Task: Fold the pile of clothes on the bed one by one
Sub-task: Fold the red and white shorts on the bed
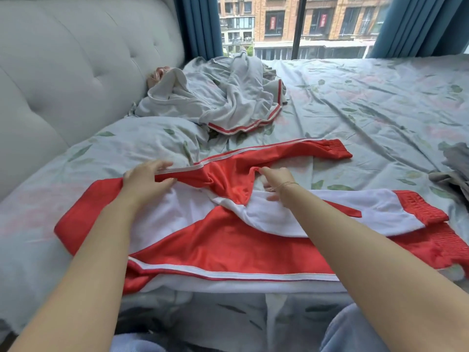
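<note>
A red and white sports jacket [228, 245] lies spread across the near part of the bed, its ribbed cuffs pointing right. One red sleeve [291, 154] stretches away towards the middle of the bed. My left hand [146, 180] pinches the white-piped edge of that sleeve near the shoulder. My right hand [278, 180] grips a fold of the red fabric a little to the right, fingers curled into it. Further back lies a crumpled pile of grey clothes with red-and-white trim [223, 97].
A floral sheet covers the bed [368, 110], with a pillow [132, 143] on the left against a padded grey headboard [76, 59]. Grey cloth [454, 171] lies at the right edge. Blue curtains and a window stand behind the bed.
</note>
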